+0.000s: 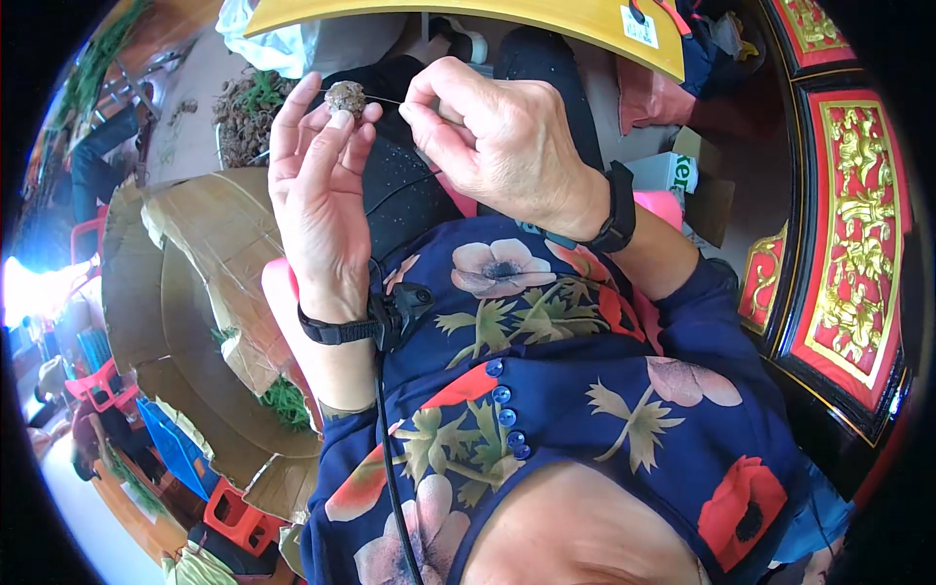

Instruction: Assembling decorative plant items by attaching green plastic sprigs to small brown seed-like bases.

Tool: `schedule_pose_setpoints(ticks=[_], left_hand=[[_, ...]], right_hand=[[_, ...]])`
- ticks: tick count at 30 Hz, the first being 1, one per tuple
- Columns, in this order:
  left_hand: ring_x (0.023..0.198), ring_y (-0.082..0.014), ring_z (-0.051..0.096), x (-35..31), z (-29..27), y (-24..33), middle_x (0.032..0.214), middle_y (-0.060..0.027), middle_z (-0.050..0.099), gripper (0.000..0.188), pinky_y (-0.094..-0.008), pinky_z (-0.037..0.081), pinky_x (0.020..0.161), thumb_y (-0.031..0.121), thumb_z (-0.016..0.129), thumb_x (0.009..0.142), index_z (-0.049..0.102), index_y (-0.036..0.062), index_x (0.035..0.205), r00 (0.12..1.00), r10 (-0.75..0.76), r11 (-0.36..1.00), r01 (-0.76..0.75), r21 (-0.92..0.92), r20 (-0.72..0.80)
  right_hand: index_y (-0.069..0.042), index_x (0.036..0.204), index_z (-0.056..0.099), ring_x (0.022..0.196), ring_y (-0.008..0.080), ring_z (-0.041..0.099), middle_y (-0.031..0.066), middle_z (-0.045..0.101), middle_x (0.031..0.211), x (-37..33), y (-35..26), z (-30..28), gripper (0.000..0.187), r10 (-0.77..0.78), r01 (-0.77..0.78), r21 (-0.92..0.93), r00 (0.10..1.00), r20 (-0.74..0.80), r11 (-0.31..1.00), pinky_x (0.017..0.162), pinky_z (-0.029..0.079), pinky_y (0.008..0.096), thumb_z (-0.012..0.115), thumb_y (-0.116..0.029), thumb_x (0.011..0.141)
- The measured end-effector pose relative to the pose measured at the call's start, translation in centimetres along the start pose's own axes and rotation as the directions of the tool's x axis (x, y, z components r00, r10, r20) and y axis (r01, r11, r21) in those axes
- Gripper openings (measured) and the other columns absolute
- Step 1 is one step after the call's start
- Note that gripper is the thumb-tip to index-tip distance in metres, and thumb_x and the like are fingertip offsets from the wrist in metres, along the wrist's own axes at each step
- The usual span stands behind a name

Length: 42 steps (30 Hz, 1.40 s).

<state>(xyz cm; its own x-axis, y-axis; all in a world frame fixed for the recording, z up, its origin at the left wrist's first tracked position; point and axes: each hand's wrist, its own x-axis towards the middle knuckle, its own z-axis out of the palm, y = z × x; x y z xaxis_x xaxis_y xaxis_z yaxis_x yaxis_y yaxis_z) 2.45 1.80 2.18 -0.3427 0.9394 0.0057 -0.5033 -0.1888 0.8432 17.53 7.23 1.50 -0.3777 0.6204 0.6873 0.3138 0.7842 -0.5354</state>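
My left hand [322,180] holds a small, rough, grey-brown clump [345,100] between thumb and fingers, its other fingers half spread. From the clump a thin wire-like strand [383,99] stretches across to my right hand [497,141]. That hand is closed, with thumb and forefinger pinching the strand's end. Both hands are raised over my lap, a short gap apart. Whether the strand is wire or thread I cannot tell.
A torn cardboard box [161,292] with green sprigs stands at my left. Beyond it lies a brown, crumbly heap with greenery [255,107]. A yellow tabletop [468,8] curves across the far side, near a white plastic bag [268,44]. Red-and-gold carved panels [858,244] line the right.
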Motion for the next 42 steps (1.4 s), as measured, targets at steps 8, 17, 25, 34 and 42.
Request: schedule_pose_setpoints(ticks=[8,17,25,34,42], left_hand=[[0.092,-0.0196,0.061,0.0,0.0,-0.5,0.102,-0.0088,0.059,0.034,-0.0278,0.050,0.083,0.000,0.055,0.086,0.049,0.0004,0.120,0.996,-0.065,0.998,0.065,-0.005,0.067],[0.094,-0.0151,0.058,0.2,-0.1,-0.9,0.103,-0.0078,0.057,0.029,-0.0287,0.049,0.085,0.004,0.054,0.089,0.050,0.0016,0.117,0.969,-0.152,0.988,0.150,0.022,0.195],[0.093,-0.0142,0.056,0.7,-1.0,-1.3,0.101,-0.0078,0.057,0.018,-0.0273,0.049,0.078,0.013,0.048,0.094,0.052,0.0031,0.109,0.965,-0.103,0.989,0.126,-0.081,0.240],[0.084,-0.0165,0.050,0.8,-1.2,-1.3,0.099,-0.0094,0.054,0.019,-0.0276,0.043,0.079,0.018,0.049,0.095,0.053,0.0039,0.107,0.961,-0.033,0.990,0.069,-0.123,0.274],[0.083,-0.0165,0.048,0.6,-1.3,-2.0,0.103,-0.0098,0.052,0.020,-0.0264,0.041,0.076,0.020,0.050,0.094,0.054,0.0038,0.106,0.956,-0.019,0.970,0.090,-0.228,0.294]], right_hand=[[-0.007,0.080,0.055,0.050,0.0209,0.060,0.0069,0.056,0.058,0.0,0.0,0.0,0.012,0.010,-0.010,-0.030,1.000,-0.009,0.999,0.045,0.044,0.0283,0.066,-0.005,0.077],[-0.005,0.080,0.054,0.052,0.0242,0.061,0.0085,0.058,0.060,-0.3,0.2,0.1,0.010,0.026,-0.026,-0.010,1.000,-0.010,1.000,0.045,0.045,0.0306,0.064,-0.005,0.079],[-0.005,0.085,0.055,0.061,0.0263,0.062,0.0103,0.060,0.067,-0.3,0.2,0.6,0.008,-0.013,0.013,0.087,1.000,-0.008,0.996,0.052,0.047,0.0322,0.062,-0.004,0.080],[-0.002,0.089,0.057,0.056,0.0196,0.058,0.0096,0.058,0.067,0.0,0.8,0.5,0.007,0.024,-0.029,0.258,0.999,0.025,0.966,0.051,0.044,0.0283,0.060,-0.002,0.082],[-0.002,0.089,0.059,0.055,0.0108,0.055,0.0067,0.057,0.063,0.2,1.1,0.3,0.006,0.044,-0.074,0.370,0.995,0.090,0.926,0.050,0.043,0.0237,0.058,-0.001,0.083]])
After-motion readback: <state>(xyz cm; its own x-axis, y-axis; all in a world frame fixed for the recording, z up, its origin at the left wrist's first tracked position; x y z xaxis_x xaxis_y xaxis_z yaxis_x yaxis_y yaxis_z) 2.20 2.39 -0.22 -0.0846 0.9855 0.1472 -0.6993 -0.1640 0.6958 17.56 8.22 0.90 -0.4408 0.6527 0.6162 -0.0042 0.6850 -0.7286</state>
